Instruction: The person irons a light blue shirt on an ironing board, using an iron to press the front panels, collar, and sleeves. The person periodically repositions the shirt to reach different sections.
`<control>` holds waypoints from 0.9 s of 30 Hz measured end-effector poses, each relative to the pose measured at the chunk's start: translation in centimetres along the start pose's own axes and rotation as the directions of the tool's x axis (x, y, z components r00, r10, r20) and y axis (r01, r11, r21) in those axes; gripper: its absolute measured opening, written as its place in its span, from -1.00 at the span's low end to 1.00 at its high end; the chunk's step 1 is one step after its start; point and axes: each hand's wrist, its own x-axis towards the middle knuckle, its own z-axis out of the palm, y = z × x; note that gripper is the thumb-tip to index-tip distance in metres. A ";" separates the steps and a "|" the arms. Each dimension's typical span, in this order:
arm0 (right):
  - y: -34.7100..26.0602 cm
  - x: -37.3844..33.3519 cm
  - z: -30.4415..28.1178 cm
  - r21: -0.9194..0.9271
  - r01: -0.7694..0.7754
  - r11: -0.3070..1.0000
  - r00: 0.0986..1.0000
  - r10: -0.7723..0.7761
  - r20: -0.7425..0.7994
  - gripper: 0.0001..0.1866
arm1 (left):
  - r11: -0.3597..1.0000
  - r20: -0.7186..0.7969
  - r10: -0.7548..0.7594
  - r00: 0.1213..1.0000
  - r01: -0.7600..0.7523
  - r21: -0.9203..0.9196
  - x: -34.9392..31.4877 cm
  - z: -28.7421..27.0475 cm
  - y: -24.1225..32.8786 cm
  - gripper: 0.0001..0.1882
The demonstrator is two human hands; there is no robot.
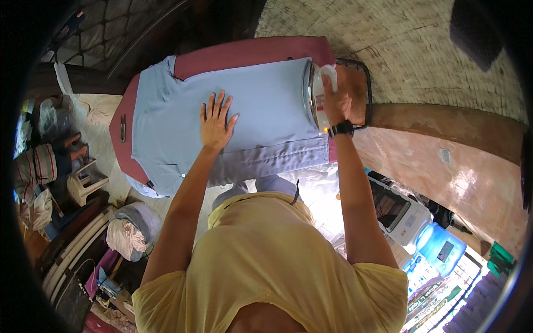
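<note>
A light blue shirt [261, 105] is spread over a maroon ironing board [239, 53], one sleeve toward the far left. Flat on the middle of the cloth rests my left hand [217, 123], fingers spread and holding nothing. My right hand [336, 105], a little blurred, is wrapped round the handle of a white iron [320, 91] with a shiny metal rim. The iron stands at the shirt's right end, beside the board's brown end plate [351, 97]; a small orange light glows near my wrist. Along the near edge runs a greyer strip of the cloth [266, 161].
A small dark slim object [122, 129] lies on the board's left tip. At lower left are a bundle of cloth [129, 230] and a small stool [86, 183]. To the right are a white oven-like appliance [397, 208] and a blue water bottle [441, 250].
</note>
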 end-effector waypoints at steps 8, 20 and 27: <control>-0.9 -0.8 -1.9 0.038 0.095 0.995 0.940 -0.102 0.326 -0.16 | 0.966 -0.053 -0.032 0.998 0.018 -0.257 -0.4 -0.2 -1.4 -0.50; -16.6 -8.7 5.4 0.071 0.642 0.763 0.632 -0.580 0.514 -0.25 | 0.938 -0.315 -0.347 0.884 0.329 -0.110 -10.5 -5.7 -13.0 -0.67; -22.7 -14.4 8.2 0.134 0.640 0.756 0.557 -0.578 0.597 -0.23 | 0.916 -0.238 -0.373 0.897 0.314 -0.249 -12.0 -5.3 -15.9 -0.63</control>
